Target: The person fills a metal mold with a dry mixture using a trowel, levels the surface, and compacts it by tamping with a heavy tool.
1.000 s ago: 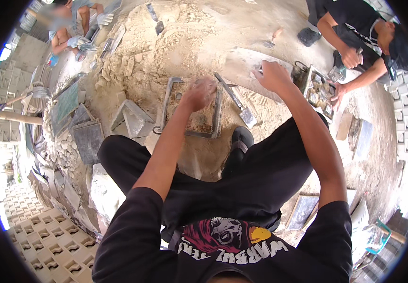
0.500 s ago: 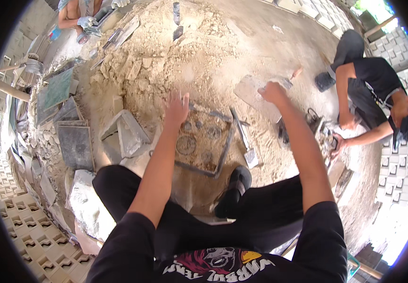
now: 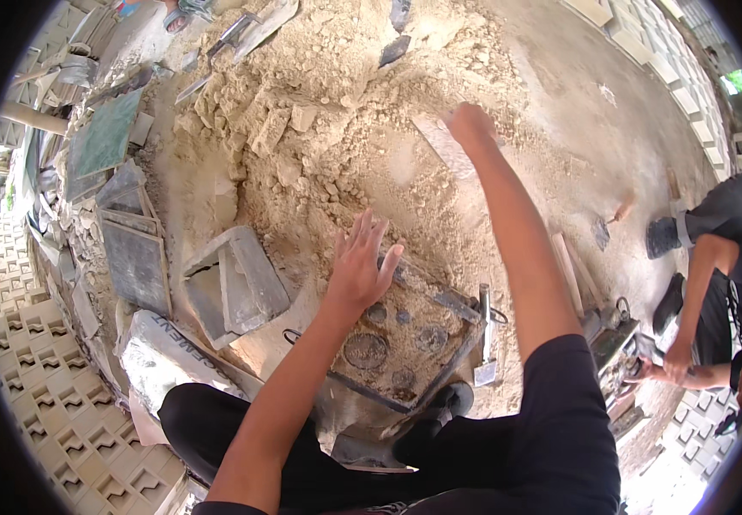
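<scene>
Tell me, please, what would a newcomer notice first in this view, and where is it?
The large heap of crumbly, sand-coloured material would probably catch the eye first, filling the upper middle. Below it, a dark frame holds similar material with round shapes in it; the spread left hand is near its far edge. Higher up, to the right, the right hand is at a pale flat board.

A green slab [image 3: 107, 142] sits near a dark panel [image 3: 137, 268].

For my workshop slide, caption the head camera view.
Open left hand at a dark-rimmed frame with round shapes inside; right hand at a flat board by the sandy heap.
</scene>
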Tool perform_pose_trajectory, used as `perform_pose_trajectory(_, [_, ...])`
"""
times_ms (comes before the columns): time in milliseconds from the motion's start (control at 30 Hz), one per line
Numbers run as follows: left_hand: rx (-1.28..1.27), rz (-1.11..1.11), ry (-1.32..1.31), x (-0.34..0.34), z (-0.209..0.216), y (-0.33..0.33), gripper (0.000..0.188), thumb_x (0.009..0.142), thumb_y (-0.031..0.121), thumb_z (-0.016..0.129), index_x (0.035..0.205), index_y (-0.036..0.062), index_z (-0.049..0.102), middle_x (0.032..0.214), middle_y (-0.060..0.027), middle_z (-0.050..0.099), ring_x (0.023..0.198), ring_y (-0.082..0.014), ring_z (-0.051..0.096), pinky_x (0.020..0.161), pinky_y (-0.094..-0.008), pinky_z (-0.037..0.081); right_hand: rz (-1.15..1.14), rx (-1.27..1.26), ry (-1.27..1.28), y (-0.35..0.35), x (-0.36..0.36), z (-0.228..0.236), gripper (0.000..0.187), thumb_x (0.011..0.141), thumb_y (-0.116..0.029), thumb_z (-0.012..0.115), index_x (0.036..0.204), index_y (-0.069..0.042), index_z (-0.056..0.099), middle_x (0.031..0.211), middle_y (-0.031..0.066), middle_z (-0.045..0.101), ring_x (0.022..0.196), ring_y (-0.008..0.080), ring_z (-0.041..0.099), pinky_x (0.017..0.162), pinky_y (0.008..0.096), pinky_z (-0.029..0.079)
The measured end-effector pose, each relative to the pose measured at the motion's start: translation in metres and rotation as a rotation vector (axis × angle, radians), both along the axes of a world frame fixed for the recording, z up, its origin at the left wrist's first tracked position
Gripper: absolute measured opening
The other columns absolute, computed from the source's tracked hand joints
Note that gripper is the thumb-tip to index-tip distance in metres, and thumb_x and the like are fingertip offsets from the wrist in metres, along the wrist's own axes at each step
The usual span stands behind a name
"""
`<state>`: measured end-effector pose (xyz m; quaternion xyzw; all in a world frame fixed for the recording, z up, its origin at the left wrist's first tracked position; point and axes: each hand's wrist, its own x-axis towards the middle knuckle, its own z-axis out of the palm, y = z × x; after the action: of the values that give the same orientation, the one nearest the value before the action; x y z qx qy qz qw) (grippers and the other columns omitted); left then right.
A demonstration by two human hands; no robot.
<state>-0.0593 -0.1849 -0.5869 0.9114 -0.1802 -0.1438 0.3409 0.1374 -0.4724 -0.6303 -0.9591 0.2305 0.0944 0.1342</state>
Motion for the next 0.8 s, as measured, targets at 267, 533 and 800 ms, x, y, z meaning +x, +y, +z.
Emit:
perform_pose_trajectory(267, [0.043, 0.012, -0.028, -0.002, -0.009, -0.004, 0.067, 0.099, 0.055, 0.032, 0.140, 0.0032, 0.046, 0.152, -0.0220, 0.033, 0.143, -0.0375, 0.028, 0.117, -0.0550, 0.015, 0.160, 0.024, -0.088, 0.002, -0.065, 0.039, 0.045, 0.084, -0.048, 0.058, 0.097, -0.007, 0.072, 0.092, 0.0159, 0.071, 0.088, 0.0317, 0.068, 0.079, 0.0453, 0.053])
perform_pose_trajectory(533, [-0.089, -0.005, -0.131, -0.005, -0.021, 0.006, 0.063, 0.101, 0.050, 0.028, 0.139, 0.0044, 0.048, 0.151, -0.0225, 0.036, 0.143, -0.0364, 0.029, 0.118, -0.0499, 0.016, 0.354, 0.094, -0.160, -0.013, -0.202, 0.182, 0.041, 0.083, -0.043, 0.059, 0.086, -0.003, 0.065, 0.078, 0.0206, 0.065, 0.075, 0.0380, 0.064, 0.070, 0.0479, 0.049])
perform_pose_trajectory(800, [-0.059, 0.075, -0.292, -0.088, -0.010, -0.007, 0.066, 0.102, 0.046, 0.024, 0.147, -0.0029, 0.032, 0.155, -0.0219, 0.026, 0.146, -0.0339, 0.020, 0.120, -0.0480, 0.011, 0.611, -0.358, 0.195, 0.027, -0.328, 0.216, 0.027, 0.081, -0.030, 0.056, 0.081, -0.004, 0.065, 0.074, 0.0159, 0.068, 0.067, 0.0275, 0.067, 0.061, 0.0431, 0.053])
